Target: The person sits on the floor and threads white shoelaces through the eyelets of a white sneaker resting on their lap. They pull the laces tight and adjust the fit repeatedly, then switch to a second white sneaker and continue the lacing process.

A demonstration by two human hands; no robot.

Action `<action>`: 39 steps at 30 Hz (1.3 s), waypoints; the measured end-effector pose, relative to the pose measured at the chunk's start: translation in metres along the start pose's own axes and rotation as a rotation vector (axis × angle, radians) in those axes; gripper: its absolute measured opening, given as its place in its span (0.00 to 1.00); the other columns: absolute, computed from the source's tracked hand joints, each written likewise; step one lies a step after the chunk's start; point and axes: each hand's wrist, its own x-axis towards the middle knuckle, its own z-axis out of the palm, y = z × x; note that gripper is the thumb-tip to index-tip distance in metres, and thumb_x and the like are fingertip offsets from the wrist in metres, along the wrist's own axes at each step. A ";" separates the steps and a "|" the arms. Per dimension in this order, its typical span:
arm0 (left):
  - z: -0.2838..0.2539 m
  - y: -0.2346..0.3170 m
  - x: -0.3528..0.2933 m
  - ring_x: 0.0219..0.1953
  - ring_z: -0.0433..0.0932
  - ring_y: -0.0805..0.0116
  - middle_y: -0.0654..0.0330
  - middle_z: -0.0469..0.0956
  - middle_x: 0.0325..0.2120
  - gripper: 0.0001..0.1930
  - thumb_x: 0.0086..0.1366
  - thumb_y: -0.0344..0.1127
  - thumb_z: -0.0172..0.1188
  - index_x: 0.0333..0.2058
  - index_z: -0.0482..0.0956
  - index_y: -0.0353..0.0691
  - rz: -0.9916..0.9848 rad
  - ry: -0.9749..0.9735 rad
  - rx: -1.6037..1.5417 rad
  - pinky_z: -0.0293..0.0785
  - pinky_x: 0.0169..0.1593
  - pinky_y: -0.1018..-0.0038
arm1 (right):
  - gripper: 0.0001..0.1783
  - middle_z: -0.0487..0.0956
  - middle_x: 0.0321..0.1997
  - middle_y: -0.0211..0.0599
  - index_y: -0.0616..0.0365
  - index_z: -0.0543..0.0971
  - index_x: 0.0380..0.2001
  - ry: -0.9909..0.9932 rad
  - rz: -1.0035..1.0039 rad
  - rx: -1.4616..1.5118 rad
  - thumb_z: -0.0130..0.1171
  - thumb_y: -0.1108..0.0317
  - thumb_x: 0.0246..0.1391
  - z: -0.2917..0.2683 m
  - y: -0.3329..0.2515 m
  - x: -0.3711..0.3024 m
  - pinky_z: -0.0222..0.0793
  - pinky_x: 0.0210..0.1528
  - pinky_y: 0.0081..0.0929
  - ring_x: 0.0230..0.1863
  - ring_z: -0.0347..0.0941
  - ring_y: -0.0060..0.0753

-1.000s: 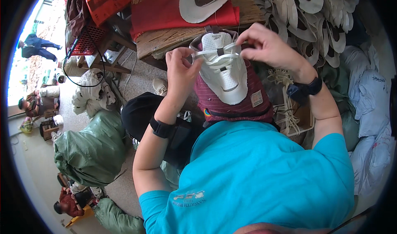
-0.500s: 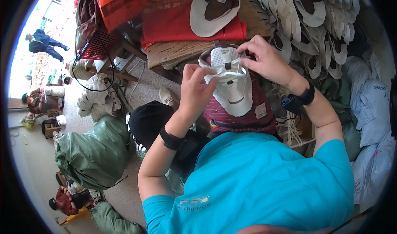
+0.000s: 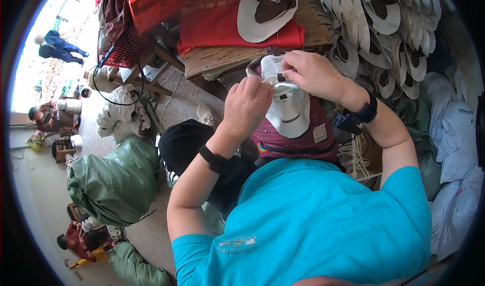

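A white mesh shoe upper [image 3: 293,122] lies over the maroon striped cloth [image 3: 323,139] on my lap, its toe toward me and its tongue at the far end. White shoelace [image 3: 289,87] crosses its middle. My left hand [image 3: 248,103] is closed at the upper's left side, fingers curled and pinching the lace. Across from it, my right hand [image 3: 314,75] is bent over the lacing below the tongue, with thumb and forefinger closed on the lace. The fingers hide the lace ends and part of the eyelets.
Beyond the upper stands a wooden table [image 3: 222,61] bearing a red cloth [image 3: 212,21] and another white upper [image 3: 248,21]. Many stacked uppers [image 3: 348,18] hang at the far right. White laces [image 3: 356,157] lie by my right side. Left are green sacks [image 3: 118,180] and several people.
Both hands have drawn closer together over the upper. My right hand has shifted left, its fingers now closed near the tongue. The lace loop between the hands shows less.
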 end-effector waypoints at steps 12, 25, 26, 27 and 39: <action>-0.025 0.005 -0.008 0.25 0.70 0.68 0.60 0.69 0.27 0.06 0.56 0.30 0.68 0.32 0.80 0.39 -0.407 -0.322 -0.701 0.69 0.31 0.73 | 0.07 0.78 0.31 0.44 0.61 0.75 0.33 -0.052 0.054 0.102 0.59 0.69 0.53 -0.001 0.006 -0.004 0.71 0.36 0.34 0.33 0.76 0.43; 0.015 -0.001 -0.008 0.26 0.68 0.67 0.62 0.67 0.27 0.08 0.56 0.28 0.67 0.35 0.79 0.39 -0.281 0.035 -0.404 0.69 0.30 0.72 | 0.08 0.77 0.28 0.41 0.61 0.76 0.33 -0.056 0.130 0.121 0.60 0.67 0.55 -0.007 0.003 -0.004 0.70 0.34 0.31 0.29 0.75 0.36; 0.016 -0.002 -0.007 0.25 0.66 0.71 0.63 0.65 0.26 0.07 0.57 0.28 0.66 0.35 0.80 0.39 -0.254 0.049 -0.400 0.67 0.29 0.75 | 0.08 0.77 0.28 0.41 0.61 0.76 0.33 -0.050 0.134 0.119 0.60 0.67 0.55 -0.008 0.003 -0.005 0.70 0.34 0.31 0.29 0.75 0.36; 0.014 -0.002 -0.008 0.25 0.67 0.70 0.63 0.66 0.25 0.07 0.57 0.28 0.66 0.34 0.80 0.39 -0.351 -0.019 -0.490 0.67 0.29 0.75 | 0.08 0.77 0.28 0.41 0.61 0.76 0.33 -0.055 0.117 0.115 0.60 0.67 0.55 -0.008 0.005 -0.006 0.70 0.34 0.31 0.29 0.75 0.36; -0.003 -0.003 0.001 0.25 0.74 0.56 0.56 0.73 0.25 0.17 0.55 0.44 0.70 0.27 0.75 0.37 -0.488 -0.240 -0.220 0.71 0.30 0.62 | 0.06 0.75 0.27 0.35 0.61 0.74 0.33 0.015 0.071 0.267 0.59 0.70 0.57 0.015 0.015 -0.010 0.69 0.34 0.25 0.30 0.72 0.25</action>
